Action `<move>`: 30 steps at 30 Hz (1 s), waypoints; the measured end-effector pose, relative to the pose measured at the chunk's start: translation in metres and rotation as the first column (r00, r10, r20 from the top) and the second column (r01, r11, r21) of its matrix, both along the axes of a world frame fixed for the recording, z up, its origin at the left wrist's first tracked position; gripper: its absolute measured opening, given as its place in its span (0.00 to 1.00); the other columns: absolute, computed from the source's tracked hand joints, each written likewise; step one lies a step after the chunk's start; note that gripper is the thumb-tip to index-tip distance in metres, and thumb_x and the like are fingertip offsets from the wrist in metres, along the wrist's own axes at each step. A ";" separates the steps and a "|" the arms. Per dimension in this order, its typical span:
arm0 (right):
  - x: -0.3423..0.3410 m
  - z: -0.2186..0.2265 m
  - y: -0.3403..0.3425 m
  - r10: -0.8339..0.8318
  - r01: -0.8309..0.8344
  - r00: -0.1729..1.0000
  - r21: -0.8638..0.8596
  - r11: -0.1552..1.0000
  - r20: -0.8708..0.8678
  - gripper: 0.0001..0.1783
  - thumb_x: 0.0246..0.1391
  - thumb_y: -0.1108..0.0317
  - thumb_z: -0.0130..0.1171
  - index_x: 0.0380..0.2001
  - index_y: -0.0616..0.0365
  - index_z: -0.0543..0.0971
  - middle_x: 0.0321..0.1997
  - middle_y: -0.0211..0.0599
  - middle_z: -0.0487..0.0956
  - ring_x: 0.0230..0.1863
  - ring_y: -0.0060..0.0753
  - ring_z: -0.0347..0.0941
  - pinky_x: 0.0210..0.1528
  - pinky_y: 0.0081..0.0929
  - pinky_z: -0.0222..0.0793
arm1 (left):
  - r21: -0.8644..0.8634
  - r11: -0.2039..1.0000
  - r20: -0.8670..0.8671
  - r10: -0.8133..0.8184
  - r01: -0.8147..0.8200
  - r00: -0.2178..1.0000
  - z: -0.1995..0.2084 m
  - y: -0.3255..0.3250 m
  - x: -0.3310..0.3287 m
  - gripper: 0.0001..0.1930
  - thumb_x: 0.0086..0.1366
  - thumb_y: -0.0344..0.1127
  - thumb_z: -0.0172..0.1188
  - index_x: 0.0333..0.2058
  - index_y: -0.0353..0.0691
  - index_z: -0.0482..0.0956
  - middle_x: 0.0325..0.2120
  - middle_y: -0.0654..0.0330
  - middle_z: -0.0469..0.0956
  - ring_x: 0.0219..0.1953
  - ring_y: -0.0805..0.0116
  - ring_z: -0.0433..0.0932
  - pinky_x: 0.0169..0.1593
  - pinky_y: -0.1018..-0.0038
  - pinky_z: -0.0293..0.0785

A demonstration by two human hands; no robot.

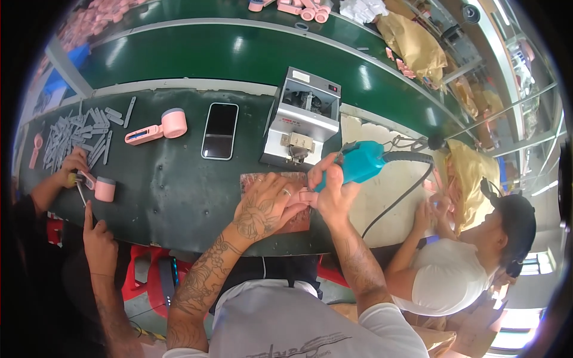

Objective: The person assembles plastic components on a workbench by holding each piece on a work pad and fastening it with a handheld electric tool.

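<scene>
My right hand [335,196] is wrapped round a teal electric screwdriver [362,161], with a black cord running off to the right. The tool's tip is hidden behind my fingers. A pink plastic part [307,197] is held down by my left hand [262,207], its fingers closed on the part's left side. Most of that part is covered by both hands, which almost meet over it. Beneath them lies a worn reddish mat [295,224] on the dark green table. Just beyond my hands stands a grey screw feeder [303,119].
A phone [220,131] and a pink handled device with a drum-shaped head [173,123] lie left of the feeder. Grey strips [74,134] are piled farther left. A co-worker's hands [100,247] work there; another person [462,262] sits at right. A green conveyor [197,51] runs behind.
</scene>
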State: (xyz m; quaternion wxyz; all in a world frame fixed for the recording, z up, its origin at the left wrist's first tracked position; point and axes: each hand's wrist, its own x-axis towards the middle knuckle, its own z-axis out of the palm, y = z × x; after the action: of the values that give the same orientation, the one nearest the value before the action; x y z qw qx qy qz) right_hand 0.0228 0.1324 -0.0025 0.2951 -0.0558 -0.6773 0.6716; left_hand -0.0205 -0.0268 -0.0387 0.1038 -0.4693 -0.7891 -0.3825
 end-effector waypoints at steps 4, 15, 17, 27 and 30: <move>-0.001 -0.002 0.001 0.001 0.000 1.000 0.015 1.000 -0.003 0.25 0.65 0.46 0.60 0.36 0.61 0.70 0.24 0.34 0.72 0.24 0.29 0.69 0.27 0.28 0.68 | -0.028 0.999 -0.014 0.017 -0.017 1.000 0.002 -0.002 -0.001 0.17 0.60 0.46 0.69 0.39 0.40 0.80 0.39 0.56 0.78 0.44 0.55 0.76 0.47 0.60 0.75; -0.053 0.019 -0.011 0.023 -0.005 0.972 0.077 0.997 -0.235 0.29 0.65 0.44 0.60 0.44 0.64 0.71 0.25 0.34 0.73 0.25 0.29 0.71 0.29 0.29 0.69 | 0.035 0.999 0.008 0.031 -0.031 0.999 -0.003 -0.004 0.002 0.17 0.61 0.45 0.67 0.42 0.39 0.81 0.39 0.52 0.78 0.45 0.52 0.76 0.47 0.59 0.77; -0.058 0.010 -0.008 0.035 -0.015 0.968 0.080 0.997 -0.248 0.28 0.65 0.45 0.61 0.44 0.63 0.71 0.25 0.33 0.73 0.25 0.30 0.71 0.29 0.29 0.69 | 0.007 1.000 0.051 -0.019 0.019 0.999 -0.003 -0.005 0.003 0.16 0.63 0.44 0.64 0.42 0.39 0.80 0.41 0.51 0.78 0.46 0.51 0.76 0.48 0.58 0.76; -0.021 0.028 -0.013 0.039 -0.054 0.988 -0.101 0.993 -0.150 0.26 0.65 0.48 0.61 0.45 0.64 0.72 0.24 0.33 0.75 0.25 0.26 0.72 0.28 0.25 0.67 | 0.021 1.000 0.067 -0.001 -0.001 0.998 -0.005 -0.007 0.002 0.15 0.64 0.40 0.59 0.46 0.38 0.80 0.41 0.52 0.78 0.48 0.52 0.75 0.54 0.57 0.73; 0.011 0.030 -0.005 0.053 -0.061 0.994 -0.090 0.994 -0.094 0.30 0.64 0.44 0.60 0.46 0.66 0.72 0.23 0.33 0.74 0.25 0.26 0.72 0.29 0.24 0.68 | 0.010 1.000 0.057 -0.026 0.026 0.998 -0.001 -0.003 -0.001 0.17 0.64 0.40 0.60 0.47 0.37 0.81 0.41 0.53 0.78 0.48 0.52 0.75 0.52 0.58 0.74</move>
State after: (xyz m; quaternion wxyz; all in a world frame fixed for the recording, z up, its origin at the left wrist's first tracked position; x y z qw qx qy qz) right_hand 0.0335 0.1274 0.0272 0.3035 -0.0194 -0.6324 0.7124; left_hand -0.0217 -0.0301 -0.0399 0.0782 -0.4679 -0.7838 -0.4007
